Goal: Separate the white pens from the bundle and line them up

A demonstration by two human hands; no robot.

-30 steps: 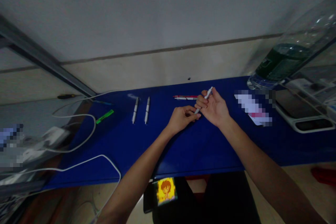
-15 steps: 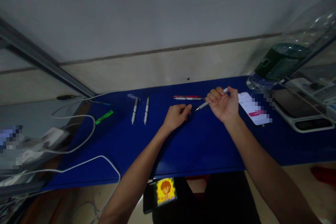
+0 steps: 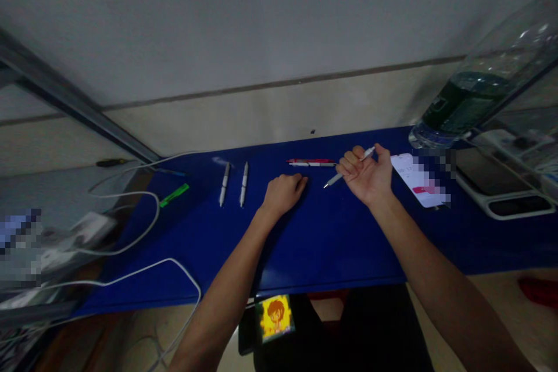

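Observation:
A white-and-grey pen [image 3: 333,180] lies slantwise across my right hand [image 3: 365,174], its metal tip pointing down to the left. My right fingers are curled round its barrel, palm up, and the thumb is at the white upper end. To the left, my left hand [image 3: 284,193] is held low over the blue table, back upward, apart from the pen. Its fingers are curled together and their inner side is hidden. Behind the hands lie a red pen [image 3: 307,160] and a white pen [image 3: 300,164] side by side. Two more white-and-grey pens, a left one [image 3: 224,185] and a right one [image 3: 244,185], lie parallel.
On the blue table [image 3: 322,244] are a lit phone [image 3: 416,180], a scale-like device [image 3: 518,207] and a large plastic bottle [image 3: 462,107] at right. A green object [image 3: 174,195] and a white cable [image 3: 157,215] are at left. Below the front edge, a bright screen [image 3: 276,317] shows.
My left hand has drawn back to the left, away from the pen tip. My right hand, still round the pen, has shifted slightly left.

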